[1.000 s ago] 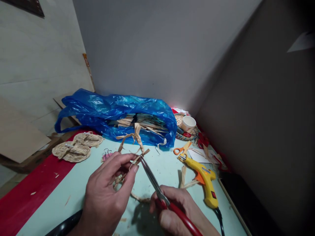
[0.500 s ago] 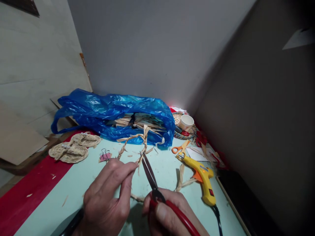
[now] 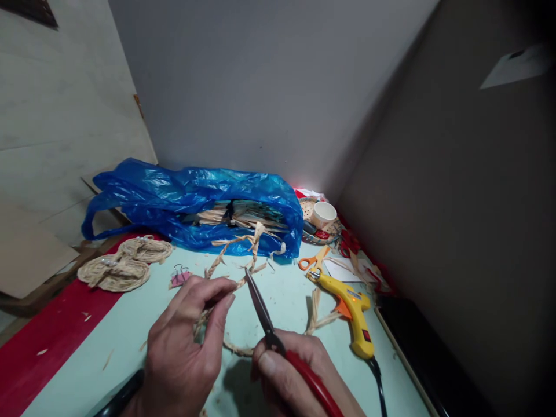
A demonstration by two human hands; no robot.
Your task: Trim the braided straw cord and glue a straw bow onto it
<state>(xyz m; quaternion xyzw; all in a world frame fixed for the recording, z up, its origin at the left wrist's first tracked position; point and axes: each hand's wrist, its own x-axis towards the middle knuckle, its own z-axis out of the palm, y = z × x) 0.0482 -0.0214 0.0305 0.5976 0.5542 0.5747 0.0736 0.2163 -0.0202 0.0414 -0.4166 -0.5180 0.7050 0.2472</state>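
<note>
My left hand (image 3: 186,336) pinches a braided strip of dry straw-like fibre (image 3: 255,248) between thumb and fingertips. The braid rises beyond my fingers, with loose frayed ends at its top, and a length of it curves down behind the hand. My right hand (image 3: 295,368) grips red-handled scissors (image 3: 262,307). Their dark blades are closed together, and the tips reach the braid just right of my left fingertips; whether they touch it I cannot tell. Part of the scissor handles is hidden inside my right hand.
Behind lies a blue plastic bag (image 3: 195,182) holding fibre strands. At right are a yellow glue gun (image 3: 358,318), orange scissors (image 3: 307,263), a white cup (image 3: 324,214) in a woven tray, and a dark flat object (image 3: 425,353). Woven slippers (image 3: 115,272) and a pink clip (image 3: 179,278) lie left.
The loose strand hanging by the blades no longer shows. My left fingertips have shifted slightly on the braid, and the scissor tips have moved slightly left. The whole view has shifted a little.
</note>
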